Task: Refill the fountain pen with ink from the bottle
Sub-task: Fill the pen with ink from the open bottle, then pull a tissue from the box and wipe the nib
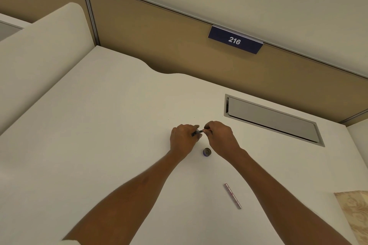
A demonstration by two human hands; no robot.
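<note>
On the white desk (99, 125), a small ink bottle (207, 152) is seen just at 6 o'clock of the two hands, a slim pink pen part (233, 196) is laid well apart at 5 o'clock with its long axis from 11 to 5 o'clock, and a grey hatch (272, 119) and a blue "216" sign (235, 40) are found toward 2 and 12 o'clock. The fountain pen (197, 132) is held above the desk between both hands, its long axis lying almost from 9 to 3 o'clock; its tip is hidden, so its pointing direction cannot be told. The left hand (184, 141) is closed around the dark end and the right hand (221, 137) is pinched narrowly on the other end.
</note>
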